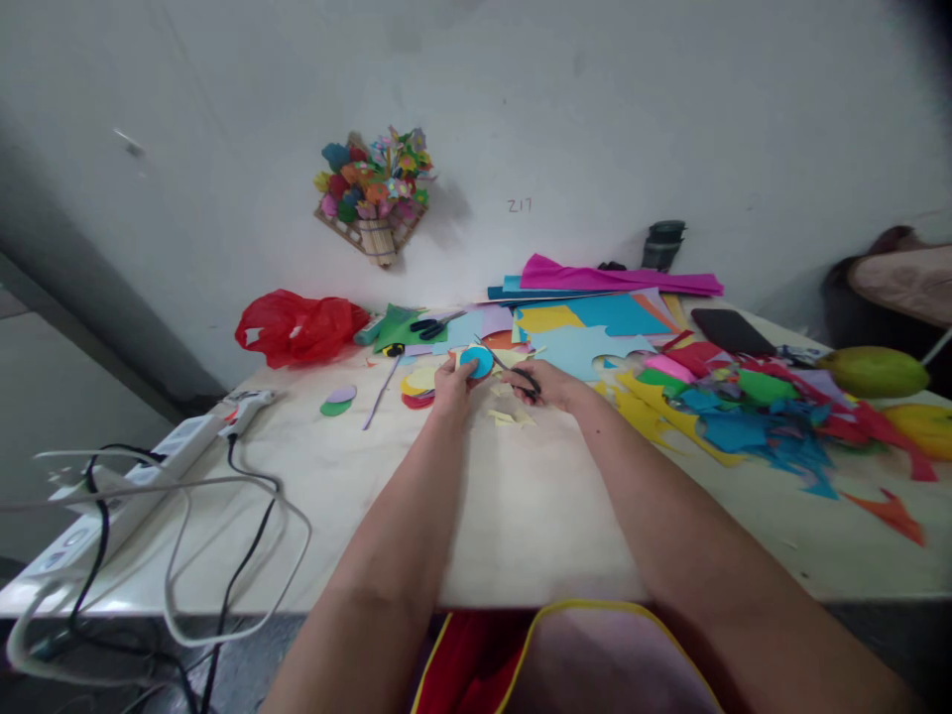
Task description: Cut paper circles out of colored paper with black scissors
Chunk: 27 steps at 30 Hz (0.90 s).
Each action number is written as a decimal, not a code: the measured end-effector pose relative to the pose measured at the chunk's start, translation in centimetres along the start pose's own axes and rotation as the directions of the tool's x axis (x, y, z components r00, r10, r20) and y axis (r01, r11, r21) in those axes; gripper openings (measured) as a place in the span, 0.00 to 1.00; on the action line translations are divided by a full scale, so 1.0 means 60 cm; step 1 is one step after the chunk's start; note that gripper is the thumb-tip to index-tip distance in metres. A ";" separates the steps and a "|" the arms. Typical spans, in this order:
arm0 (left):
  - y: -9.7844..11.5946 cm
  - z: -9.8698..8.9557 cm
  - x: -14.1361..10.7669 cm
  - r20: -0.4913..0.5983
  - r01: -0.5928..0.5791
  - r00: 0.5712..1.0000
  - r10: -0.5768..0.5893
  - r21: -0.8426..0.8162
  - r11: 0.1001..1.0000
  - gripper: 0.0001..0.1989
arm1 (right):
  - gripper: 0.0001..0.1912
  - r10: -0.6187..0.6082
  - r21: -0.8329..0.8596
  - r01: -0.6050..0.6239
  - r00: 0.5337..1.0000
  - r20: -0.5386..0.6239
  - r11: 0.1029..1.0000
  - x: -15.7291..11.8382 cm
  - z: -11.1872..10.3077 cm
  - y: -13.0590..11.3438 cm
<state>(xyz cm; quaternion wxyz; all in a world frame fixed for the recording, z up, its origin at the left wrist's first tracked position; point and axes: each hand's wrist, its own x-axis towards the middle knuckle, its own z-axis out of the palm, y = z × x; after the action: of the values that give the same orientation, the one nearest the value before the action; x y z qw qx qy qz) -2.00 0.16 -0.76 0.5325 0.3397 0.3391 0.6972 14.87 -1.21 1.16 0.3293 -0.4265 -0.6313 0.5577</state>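
Note:
A round blue paper disc (pixel 477 362) is pinched in my left hand (pixel 453 383), with a bit of pale yellow paper behind it. My right hand (pixel 544 384) grips black-handled scissors (pixel 525 380), whose blades point left toward the disc. Pale yellow scraps (pixel 513 417) lie on the table just below my hands. Left of my left hand sits a small pile of yellow and red discs (pixel 417 387). A green disc and a lilac disc (pixel 338 402) overlap farther left.
Colored sheets (pixel 625 315) and a second pair of scissors (pixel 434 325) lie at the back. Paper scraps (pixel 759 407) heap up on the right, near a phone (pixel 733 331). A power strip (pixel 134 486) with loose cables occupies the left; a red bag (pixel 297 327) is behind.

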 end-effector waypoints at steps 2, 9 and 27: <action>0.000 0.000 -0.001 -0.002 0.003 1.000 -0.003 -0.005 1.000 0.17 | 0.11 0.013 0.005 -0.013 1.000 -0.006 1.000 0.001 0.000 0.001; 0.003 -0.001 0.000 0.003 0.022 1.000 -0.022 0.005 1.000 0.18 | 0.12 0.009 -0.002 -0.009 1.000 -0.016 1.000 -0.007 0.004 -0.010; 0.001 -0.005 0.002 0.025 0.020 0.999 -0.021 0.009 1.000 0.18 | 0.10 0.011 0.013 -0.010 0.999 -0.051 1.000 -0.015 0.005 -0.024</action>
<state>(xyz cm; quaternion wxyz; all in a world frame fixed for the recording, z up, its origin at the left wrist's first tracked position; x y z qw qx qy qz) -2.29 0.22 -0.86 0.5424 0.3472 0.3387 0.6860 14.72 -2.16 2.56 0.3451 -0.4417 -0.6170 0.5523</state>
